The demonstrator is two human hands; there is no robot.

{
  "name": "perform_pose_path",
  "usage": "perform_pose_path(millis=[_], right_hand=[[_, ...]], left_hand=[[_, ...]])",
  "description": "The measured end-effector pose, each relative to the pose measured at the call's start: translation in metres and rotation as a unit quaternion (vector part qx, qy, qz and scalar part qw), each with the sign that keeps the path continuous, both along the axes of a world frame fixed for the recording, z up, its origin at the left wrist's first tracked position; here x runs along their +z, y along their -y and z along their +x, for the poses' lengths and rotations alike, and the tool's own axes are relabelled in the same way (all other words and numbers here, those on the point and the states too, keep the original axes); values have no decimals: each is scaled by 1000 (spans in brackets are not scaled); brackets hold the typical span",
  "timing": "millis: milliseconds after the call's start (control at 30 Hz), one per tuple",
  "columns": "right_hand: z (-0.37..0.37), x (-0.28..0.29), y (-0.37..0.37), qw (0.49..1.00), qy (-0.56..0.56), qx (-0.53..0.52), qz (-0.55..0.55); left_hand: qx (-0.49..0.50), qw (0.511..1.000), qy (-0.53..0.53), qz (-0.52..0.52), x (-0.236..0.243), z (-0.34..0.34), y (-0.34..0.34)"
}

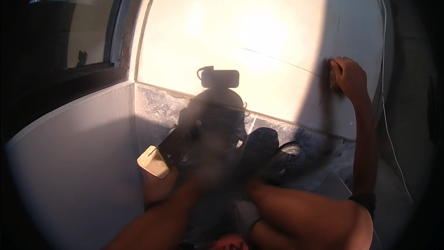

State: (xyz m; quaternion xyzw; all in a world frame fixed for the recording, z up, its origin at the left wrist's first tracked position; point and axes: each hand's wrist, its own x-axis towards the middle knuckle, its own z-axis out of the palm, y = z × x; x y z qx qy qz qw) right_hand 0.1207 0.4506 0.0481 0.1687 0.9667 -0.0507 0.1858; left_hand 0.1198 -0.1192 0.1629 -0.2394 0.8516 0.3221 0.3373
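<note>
My right hand (352, 78) is at the right, against the shaded part of a pale wall (203, 32). Its fingers are closed round a small brown block (334, 76), which lies against the wall; its exact kind is unclear. Low at the left, my left hand (159, 186) grips a pale yellow, sponge-like block (154, 162) by its lower end. That block is tilted and sits between my left leg and a side panel. A thin dark line runs across the wall to the left of my right hand.
A grey side panel (88, 143) stands close at the left below a dark window frame (118, 28). Grey stone tiles (159, 104) edge the wall's foot. My shoe (289, 155) is near them. A white cable (383, 65) hangs at the right. Strong sun casts my shadow ahead.
</note>
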Motion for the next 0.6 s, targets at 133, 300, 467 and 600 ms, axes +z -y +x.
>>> perform_pose_path(millis=[133, 300, 467, 600], right_hand=[[-15, 53, 78, 986, 145, 36, 73], [4, 74, 190, 839, 37, 82, -537], [35, 58, 262, 640, -155, -163, -735], [29, 9, 200, 726, -253, -315, -556]], left_hand=[[-45, 994, -41, 90, -12, -8, -10], [-164, 934, -86, 306, -47, -43, -92], [-444, 803, -326, 227, -71, -11, -153], [-519, 736, -144, 411, -88, -18, -160]])
